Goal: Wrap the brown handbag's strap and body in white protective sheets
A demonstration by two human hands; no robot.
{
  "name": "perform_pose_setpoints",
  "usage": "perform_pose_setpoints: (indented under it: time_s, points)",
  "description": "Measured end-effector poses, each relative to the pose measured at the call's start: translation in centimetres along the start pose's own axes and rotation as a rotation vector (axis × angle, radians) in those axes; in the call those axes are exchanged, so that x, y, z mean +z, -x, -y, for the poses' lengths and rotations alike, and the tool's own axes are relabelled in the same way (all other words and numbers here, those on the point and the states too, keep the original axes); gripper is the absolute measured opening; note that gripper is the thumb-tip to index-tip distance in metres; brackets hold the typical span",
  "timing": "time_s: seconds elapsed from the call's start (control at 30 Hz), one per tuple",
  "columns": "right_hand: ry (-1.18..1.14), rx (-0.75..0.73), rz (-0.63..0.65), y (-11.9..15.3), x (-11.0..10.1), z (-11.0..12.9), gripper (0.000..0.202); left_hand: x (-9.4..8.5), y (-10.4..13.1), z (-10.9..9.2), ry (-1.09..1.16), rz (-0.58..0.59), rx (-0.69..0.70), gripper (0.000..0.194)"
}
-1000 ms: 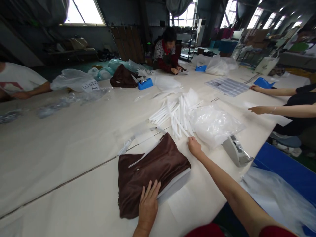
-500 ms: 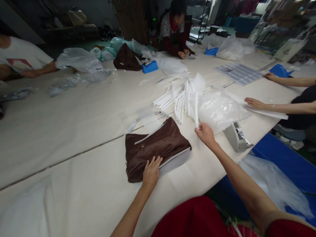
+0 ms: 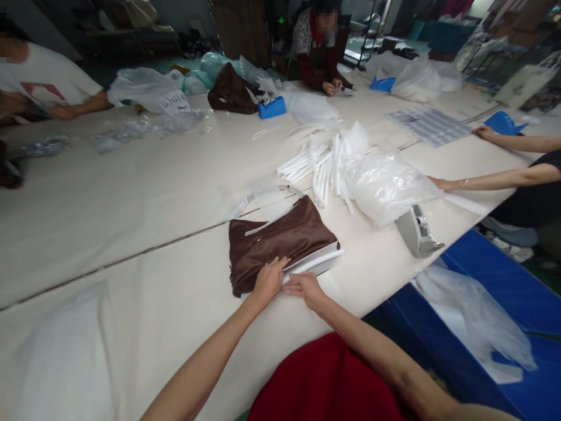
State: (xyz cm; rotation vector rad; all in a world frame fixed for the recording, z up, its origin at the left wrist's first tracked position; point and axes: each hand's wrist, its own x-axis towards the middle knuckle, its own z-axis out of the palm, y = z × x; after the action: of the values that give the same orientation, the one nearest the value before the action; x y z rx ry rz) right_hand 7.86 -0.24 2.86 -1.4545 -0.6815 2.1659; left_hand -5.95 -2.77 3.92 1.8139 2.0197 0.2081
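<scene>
A brown handbag (image 3: 284,237) lies on its side on the table, its pale grey base (image 3: 326,262) facing me. My left hand (image 3: 268,279) grips the bag's lower edge near the base, fingers over the brown side; its thumb is hard to make out. In my right hand (image 3: 307,287) is the near end of a white foam tube (image 3: 322,257), which runs along the base of the bag. Both hands are close together, almost touching. The bag's wrapped strap (image 3: 241,207) stretches out behind it.
More white foam tubes (image 3: 326,175) lie piled beyond the bag, beside a clear plastic bag (image 3: 385,187). A grey tape dispenser (image 3: 416,234) stands near the table's right edge. A co-worker's arm (image 3: 486,177) reaches in from the right. Other people sit at the far side.
My right hand has drawn a white foam tube from the pile and brought it left to the handbag's base. My left hand has shifted from lying flat to gripping the bag's edge.
</scene>
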Motion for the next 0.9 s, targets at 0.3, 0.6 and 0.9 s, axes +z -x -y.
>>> perform_pose_setpoints:
  time_s: [0.3, 0.6, 0.9]
  points:
    - [0.362, 0.022, 0.156, -1.4, 0.4, 1.6, 0.010, 3.0, 1.3, 0.6, -0.064, -0.141, 0.108, 0.061]
    - [1.475, -0.867, 0.176, 2.0, -2.9, 11.4, 0.030, 5.8, 1.5, 0.9, -0.138, -0.230, 0.132, 0.060]
    - [2.099, -1.036, 0.533, -1.8, -11.1, 6.7, 0.067, 3.5, 3.1, 0.3, -0.106, -0.076, 0.217, 0.059]
